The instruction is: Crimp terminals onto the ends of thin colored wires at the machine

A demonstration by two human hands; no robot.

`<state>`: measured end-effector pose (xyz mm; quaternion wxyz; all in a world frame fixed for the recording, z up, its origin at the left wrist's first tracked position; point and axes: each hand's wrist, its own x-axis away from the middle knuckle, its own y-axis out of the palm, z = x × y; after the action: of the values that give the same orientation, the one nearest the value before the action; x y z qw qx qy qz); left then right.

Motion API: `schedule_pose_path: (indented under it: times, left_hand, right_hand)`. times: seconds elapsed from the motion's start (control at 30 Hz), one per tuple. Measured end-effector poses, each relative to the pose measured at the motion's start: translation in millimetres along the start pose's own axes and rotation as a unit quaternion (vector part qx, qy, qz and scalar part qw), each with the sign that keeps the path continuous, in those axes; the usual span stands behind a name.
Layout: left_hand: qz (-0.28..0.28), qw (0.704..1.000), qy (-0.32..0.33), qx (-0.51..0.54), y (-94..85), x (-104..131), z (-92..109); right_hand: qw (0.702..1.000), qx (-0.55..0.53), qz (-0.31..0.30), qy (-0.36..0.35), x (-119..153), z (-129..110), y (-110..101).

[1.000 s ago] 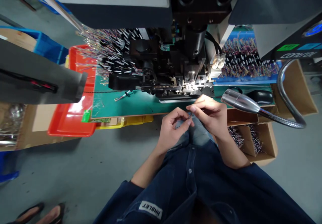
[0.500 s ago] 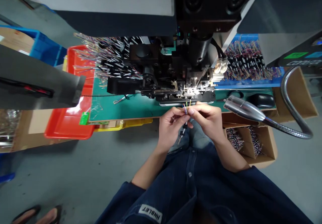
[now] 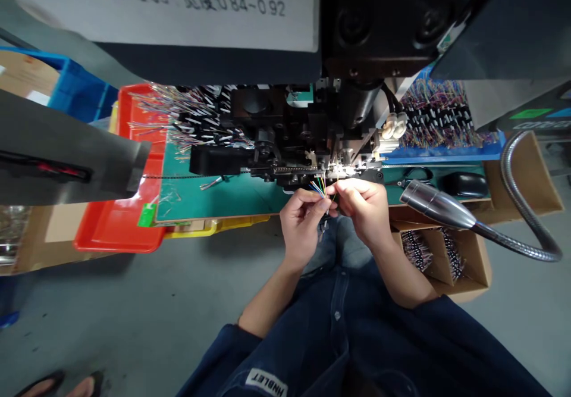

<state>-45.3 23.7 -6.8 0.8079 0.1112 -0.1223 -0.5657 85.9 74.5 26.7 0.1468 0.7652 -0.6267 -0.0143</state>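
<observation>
A short cable with fanned-out coloured wires (image 3: 317, 187) is pinched in my left hand (image 3: 300, 224), close to the front of a black crimping machine (image 3: 307, 129). Its dark sleeved end hangs below my fingers, partly hidden. My right hand (image 3: 366, 206) is closed on a single yellow wire (image 3: 338, 184) of the same cable, its tip pointing at the lit metal die area (image 3: 341, 169). Both hands are just in front of the machine's lower edge. Whether the wire tip touches the die, I cannot tell.
Cable bundles lie behind the machine on the left (image 3: 200, 114) and in a blue tray (image 3: 446, 154) on the right. A red tray (image 3: 120, 230) sits left. A flexible lamp (image 3: 439, 203) reaches in from the right, above a cardboard box (image 3: 477, 278) of cables.
The coloured wires are now spread wider, and one yellow wire is held apart by my right hand. My left hand has shifted slightly left. The view has tilted up a little.
</observation>
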Motion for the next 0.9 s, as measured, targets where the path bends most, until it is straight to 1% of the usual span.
schedule_pose_path:
  times: [0.17, 0.4, 0.63, 0.77, 0.9]
  left_hand:
    - [0.009, 0.999, 0.023, 0.022, 4.7, -3.0, 3.5]
    - [0.020, 0.999, 0.030, 0.014, 6.8, -3.9, 5.3]
    - [0.014, 0.999, 0.042, 0.019, 4.9, -5.2, 2.1]
    - [-0.008, 0.998, 0.052, 0.029, 3.4, -5.6, -1.2]
    - [-0.024, 0.998, 0.040, 0.035, 5.0, -3.5, -3.9]
  right_hand:
    - [0.999, -0.049, 0.012, 0.018, -5.7, -0.1, 2.9]
    - [0.998, -0.041, 0.017, 0.034, -6.2, -4.9, 5.5]
    - [0.998, -0.061, -0.002, 0.003, -6.0, -1.6, 3.5]
    - [0.999, -0.020, -0.007, -0.025, -3.7, -4.1, 1.8]
    - [0.999, 0.017, -0.012, -0.038, -1.8, -8.7, 1.1]
